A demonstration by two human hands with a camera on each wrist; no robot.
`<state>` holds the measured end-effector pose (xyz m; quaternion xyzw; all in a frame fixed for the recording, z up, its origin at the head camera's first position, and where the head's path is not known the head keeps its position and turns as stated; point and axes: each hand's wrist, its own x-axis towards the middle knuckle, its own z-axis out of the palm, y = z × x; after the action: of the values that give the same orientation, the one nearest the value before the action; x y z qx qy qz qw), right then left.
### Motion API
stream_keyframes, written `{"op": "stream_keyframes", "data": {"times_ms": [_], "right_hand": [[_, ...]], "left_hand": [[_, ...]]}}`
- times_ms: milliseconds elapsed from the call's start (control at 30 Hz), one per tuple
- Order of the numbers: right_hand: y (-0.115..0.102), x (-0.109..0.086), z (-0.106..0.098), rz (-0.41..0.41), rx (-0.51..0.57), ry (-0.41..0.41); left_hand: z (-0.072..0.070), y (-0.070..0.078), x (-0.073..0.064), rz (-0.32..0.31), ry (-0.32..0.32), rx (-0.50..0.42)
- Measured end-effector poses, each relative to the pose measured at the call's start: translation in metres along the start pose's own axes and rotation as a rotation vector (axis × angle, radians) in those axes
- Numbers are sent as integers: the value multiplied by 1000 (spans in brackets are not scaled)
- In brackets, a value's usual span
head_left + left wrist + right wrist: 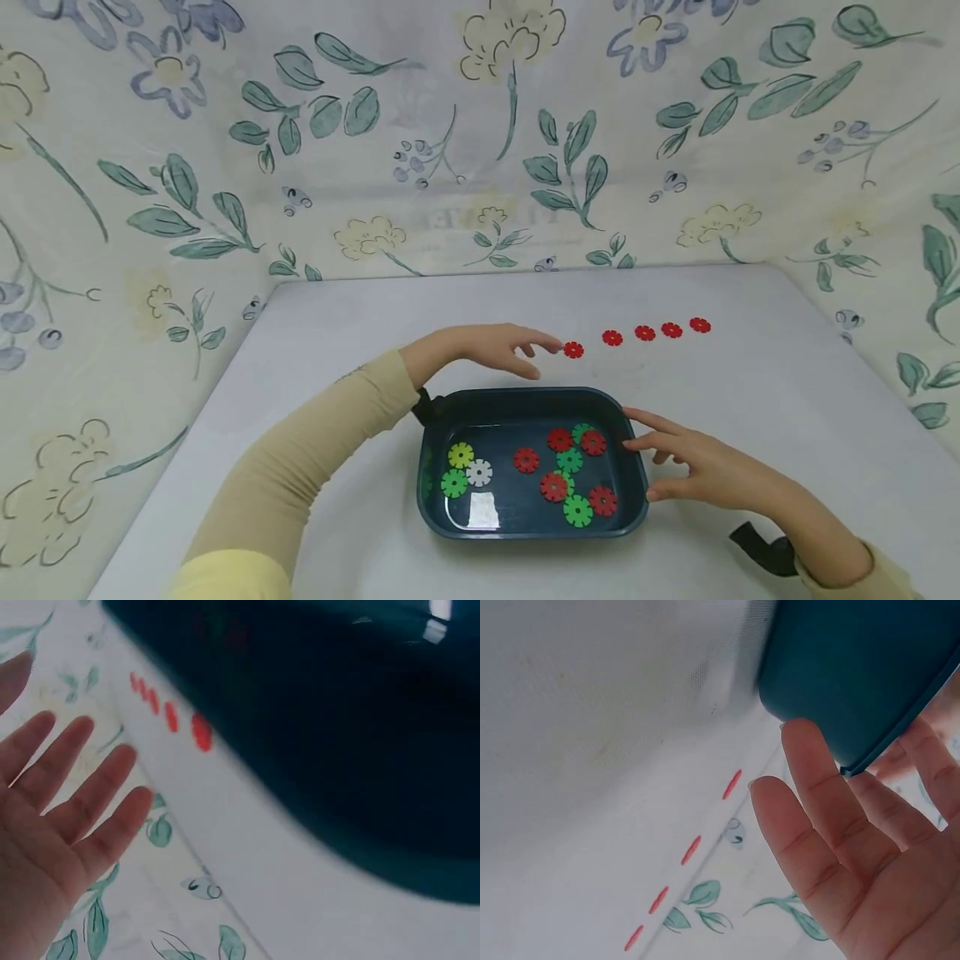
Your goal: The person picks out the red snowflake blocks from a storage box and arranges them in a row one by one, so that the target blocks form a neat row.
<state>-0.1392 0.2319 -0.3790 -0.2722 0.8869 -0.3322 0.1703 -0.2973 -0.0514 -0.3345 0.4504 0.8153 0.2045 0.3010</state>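
My left hand is held out past the far side of a dark teal plastic tray. Its fingertips are right at a red notched disc, the leftmost of a row on the table. In the left wrist view the fingers are spread and loosely straight, with nothing in them. At the tray's right end, my right hand rests its extended fingers against the rim. The right wrist view shows those fingers beside the tray's outer wall, not curled round anything.
Inside the tray lie red discs and green discs on the right, some overlapping. A yellow disc, a white disc and another green disc sit left. More red discs continue the row rightward. Floral cloth stands behind the white table.
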Motion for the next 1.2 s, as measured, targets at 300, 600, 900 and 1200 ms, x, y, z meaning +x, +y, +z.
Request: {"op": "stream_keyframes", "data": {"times_ms": [300, 600, 900, 1200], "right_hand": [[0, -3, 0, -2, -29, 5], [0, -5, -1, -24, -34, 4], [0, -4, -1, -35, -37, 0], [-1, -2, -7, -38, -41, -25]], "left_hand": [[47, -6, -55, 95, 55, 270], [72, -20, -96, 30, 104, 385], [76, -22, -128, -74, 188, 380], [88, -36, -140, -99, 231, 285]]}}
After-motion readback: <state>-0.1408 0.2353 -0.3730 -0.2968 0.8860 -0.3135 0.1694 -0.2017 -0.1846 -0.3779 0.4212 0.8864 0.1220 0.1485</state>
